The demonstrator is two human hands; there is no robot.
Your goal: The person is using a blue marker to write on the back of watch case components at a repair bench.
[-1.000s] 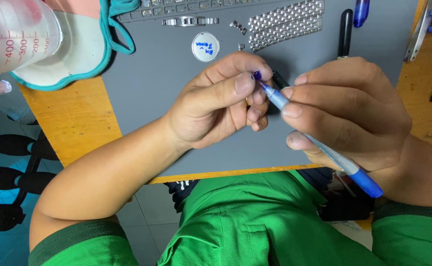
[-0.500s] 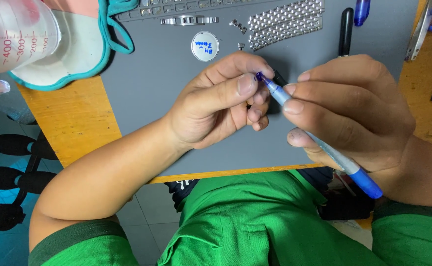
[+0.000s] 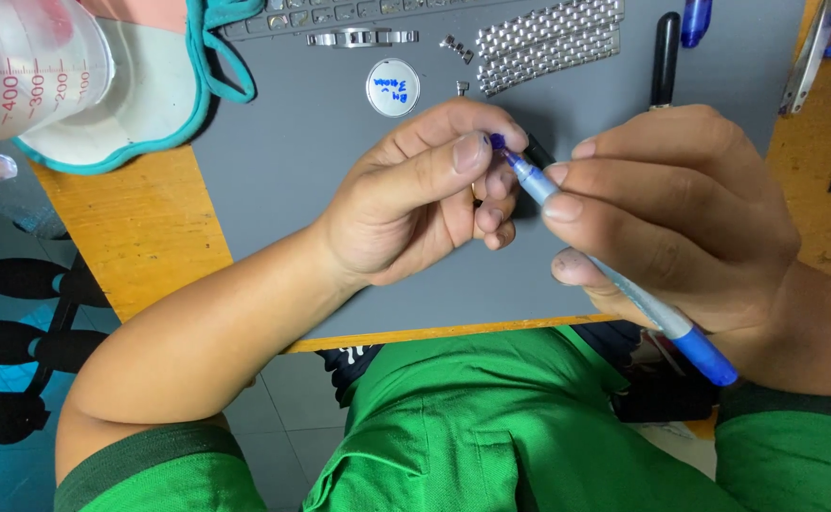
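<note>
My left hand (image 3: 415, 204) is curled shut over the grey mat (image 3: 301, 152), pinching a small object that its fingers almost fully hide. My right hand (image 3: 681, 218) grips a blue pen-like tool (image 3: 614, 275). The tool's tip touches the spot between my left thumb and fingers. A dark part shows just behind the left fingertips; I cannot tell what it is.
On the mat's far side lie a round white disc (image 3: 392, 87), metal watch-band links (image 3: 548, 43), a short link strip (image 3: 363, 38), a black-handled tool (image 3: 664, 47). A clear measuring cup (image 3: 27, 66) and teal-edged mask (image 3: 150, 104) sit at left. The wooden table edge (image 3: 453, 332) runs near my lap.
</note>
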